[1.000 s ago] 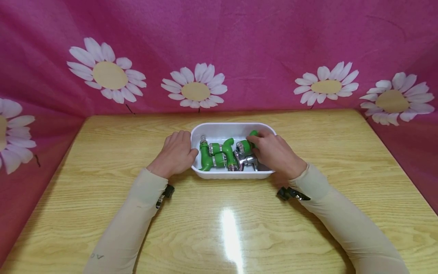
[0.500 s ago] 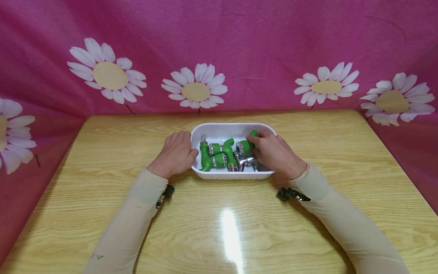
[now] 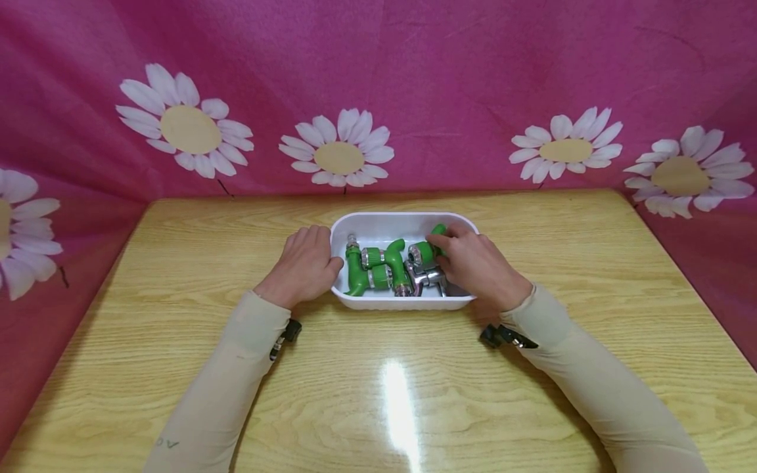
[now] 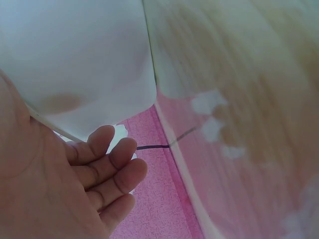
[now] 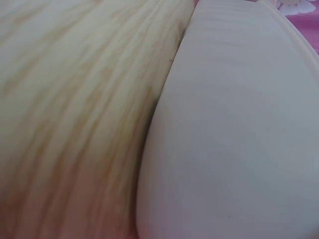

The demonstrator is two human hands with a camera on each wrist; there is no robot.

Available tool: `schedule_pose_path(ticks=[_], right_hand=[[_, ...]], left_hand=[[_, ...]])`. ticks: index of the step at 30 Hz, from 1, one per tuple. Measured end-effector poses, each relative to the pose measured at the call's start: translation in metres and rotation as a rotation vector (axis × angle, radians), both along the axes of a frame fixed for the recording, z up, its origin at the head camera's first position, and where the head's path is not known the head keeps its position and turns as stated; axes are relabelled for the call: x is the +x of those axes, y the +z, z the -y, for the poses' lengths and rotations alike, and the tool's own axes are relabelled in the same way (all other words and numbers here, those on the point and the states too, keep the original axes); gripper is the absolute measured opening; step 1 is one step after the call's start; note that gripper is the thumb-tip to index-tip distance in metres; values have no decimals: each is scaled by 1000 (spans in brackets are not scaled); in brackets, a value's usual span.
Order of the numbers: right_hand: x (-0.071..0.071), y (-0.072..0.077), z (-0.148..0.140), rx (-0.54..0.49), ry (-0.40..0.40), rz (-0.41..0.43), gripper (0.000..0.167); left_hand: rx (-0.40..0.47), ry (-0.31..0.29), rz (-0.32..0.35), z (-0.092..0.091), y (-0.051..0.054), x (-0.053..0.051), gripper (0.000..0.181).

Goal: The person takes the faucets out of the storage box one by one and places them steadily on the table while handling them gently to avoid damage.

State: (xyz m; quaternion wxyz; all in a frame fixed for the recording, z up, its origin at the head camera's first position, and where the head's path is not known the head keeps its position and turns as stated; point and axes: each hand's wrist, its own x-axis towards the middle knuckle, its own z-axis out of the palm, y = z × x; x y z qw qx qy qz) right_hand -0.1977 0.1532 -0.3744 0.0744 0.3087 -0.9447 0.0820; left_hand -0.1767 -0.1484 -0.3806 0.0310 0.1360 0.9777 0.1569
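A white plastic tub sits on the table with several taps in it. My left hand holds the tub's left end, thumb over the rim; in the left wrist view the curled fingers lie outside, below the tub wall. My right hand reaches over the right end and grips a green tap, partly hidden by the fingers. Two more green taps, one at the left and one in the middle, lie beside a chrome tap. The right wrist view shows only the tub's outer wall and table.
The wood-grain table extends around the tub on all sides. Behind it hangs a pink cloth printed with large white daisies. A dark strapped device sits at the left wrist, another at the right.
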Motion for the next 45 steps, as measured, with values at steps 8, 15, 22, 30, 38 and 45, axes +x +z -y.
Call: schedule_pose_path(ticks=[8,15,22,30,38,45], right_hand=[[0,1,0,5,-16,27,40],[0,1,-1,4,-3,17,39],[0,1,-1,-7,4,5,37],[1,1,0,-9,3,-10,37],[1,1,-1,-20,12,-30,36],[1,0,-1,-19,10,-38,36]], left_hand=[[-3,-5,-6,-1,1,1,45],[1,-7,-6,0,2,1,45],[4,-3,3,0,1,1,45],[1,-7,-2,1,0,0,45],[-11,-4,11,1,1,0,47],[-2,2,9,0,0,-1,47]])
